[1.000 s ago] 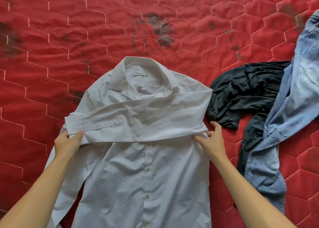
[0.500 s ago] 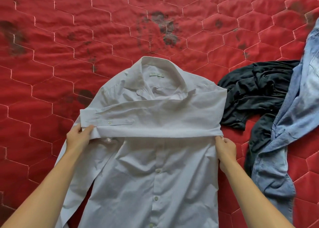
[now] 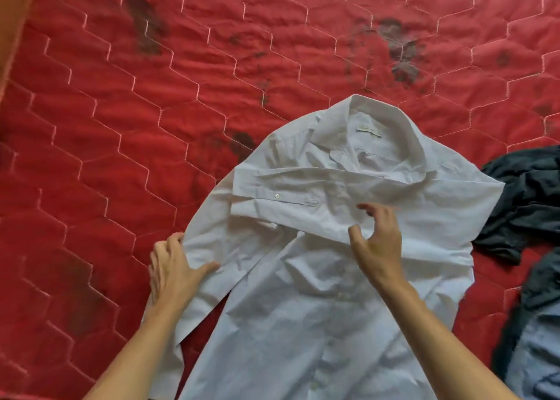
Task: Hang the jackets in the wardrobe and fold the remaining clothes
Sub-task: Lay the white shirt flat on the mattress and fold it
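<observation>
Plainly soft and light, the white shirt (image 3: 318,293) lies face up on the red quilted mattress (image 3: 121,127), one sleeve folded across its chest; it will likely slump unless taken at cuff or shoulder seam. The left hand (image 3: 172,266) lays its thumb on the loose sleeve, its fingers' grip unclear; the right hand (image 3: 378,242) hovers half-curled, holding nothing.
</observation>
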Demonstrator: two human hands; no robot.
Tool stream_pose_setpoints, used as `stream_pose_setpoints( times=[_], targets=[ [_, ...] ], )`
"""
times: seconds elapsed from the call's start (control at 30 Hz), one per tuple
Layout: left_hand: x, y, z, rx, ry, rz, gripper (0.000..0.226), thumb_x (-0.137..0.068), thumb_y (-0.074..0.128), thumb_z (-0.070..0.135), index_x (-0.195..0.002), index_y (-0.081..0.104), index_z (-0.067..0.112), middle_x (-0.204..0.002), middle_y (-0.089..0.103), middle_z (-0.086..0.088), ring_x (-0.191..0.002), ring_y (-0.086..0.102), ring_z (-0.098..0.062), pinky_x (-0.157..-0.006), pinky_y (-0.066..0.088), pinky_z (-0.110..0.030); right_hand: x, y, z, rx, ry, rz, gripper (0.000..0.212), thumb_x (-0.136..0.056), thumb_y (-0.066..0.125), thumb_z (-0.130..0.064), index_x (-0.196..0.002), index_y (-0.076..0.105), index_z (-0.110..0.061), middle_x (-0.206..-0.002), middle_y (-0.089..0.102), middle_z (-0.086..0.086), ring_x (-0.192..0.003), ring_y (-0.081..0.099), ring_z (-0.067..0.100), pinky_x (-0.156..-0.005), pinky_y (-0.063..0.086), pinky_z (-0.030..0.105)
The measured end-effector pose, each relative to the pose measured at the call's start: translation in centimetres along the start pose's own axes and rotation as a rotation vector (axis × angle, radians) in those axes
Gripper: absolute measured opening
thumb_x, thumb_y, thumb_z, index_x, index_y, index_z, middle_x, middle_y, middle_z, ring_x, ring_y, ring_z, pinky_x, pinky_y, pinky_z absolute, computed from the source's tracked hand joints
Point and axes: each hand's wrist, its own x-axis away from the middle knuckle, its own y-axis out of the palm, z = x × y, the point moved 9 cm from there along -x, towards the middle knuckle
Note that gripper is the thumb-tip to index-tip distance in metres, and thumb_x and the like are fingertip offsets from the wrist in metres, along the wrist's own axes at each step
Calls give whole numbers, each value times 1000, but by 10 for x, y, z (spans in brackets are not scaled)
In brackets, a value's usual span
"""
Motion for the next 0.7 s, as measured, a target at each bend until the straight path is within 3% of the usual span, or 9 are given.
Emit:
stream_pose_setpoints(
  times=[0.1,0.17,0.27,0.33,0.47,0.57,0.7],
  targets=[
    [27,6,-55,-23,-120,-13,108,-44,89,65,-129,44,16,-119,46,-16,-105,51,-36,-87,48,-45,10,49,-39,-19,-31,-119,40,-79,67,-2,-117,62,-12,-115,59,4,-104,58,23,-94,47,38],
    [44,17,-79,-66,-159,-121,97,-48,85,69,-121,46,17,-113,58,-12,-106,57,-35,-87,46,-43,23,78,-58,-5,-53,-194,39,-79,67,-1,-117,62,-11,-113,58,5,-101,58,23,-93,47,38],
    [48,24,-102,-29,-117,-224,54,-62,82,64,-78,49,25,-84,68,-6,-94,62,-34,-76,43,-40,44,111,-76,48,-60,-274,38,-79,68,-2,-115,64,-10,-110,60,8,-101,59,27,-93,46,38],
    [36,13,-118,132,-112,-211,54,-66,86,51,-61,39,24,-69,61,-11,-77,59,-36,-62,39,-38,55,126,-87,91,-69,-302,40,-76,69,0,-115,64,-9,-108,59,7,-103,58,28,-94,43,37],
    [-15,-52,-158,358,-223,-12,16,-78,70,12,-72,56,18,-69,61,-3,-68,58,-28,-57,42,-36,69,154,-115,92,-148,-367,35,-82,71,-4,-116,65,-12,-105,53,-5,-102,58,22,-93,41,31],
    [-58,-105,-179,316,-163,58,20,-74,66,3,-80,62,22,-69,61,3,-70,58,-25,-59,43,-36,75,180,-129,116,-157,-450,30,-86,70,-10,-115,66,-13,-108,57,-4,-104,58,19,-91,39,27],
    [-98,-154,-209,3,-119,103,32,-80,58,-1,-91,68,27,-92,66,2,-90,62,-28,-73,49,-38,80,215,-157,107,-156,-513,26,-88,67,-15,-114,66,-18,-109,60,-7,-105,60,18,-94,47,36]
  ],
)
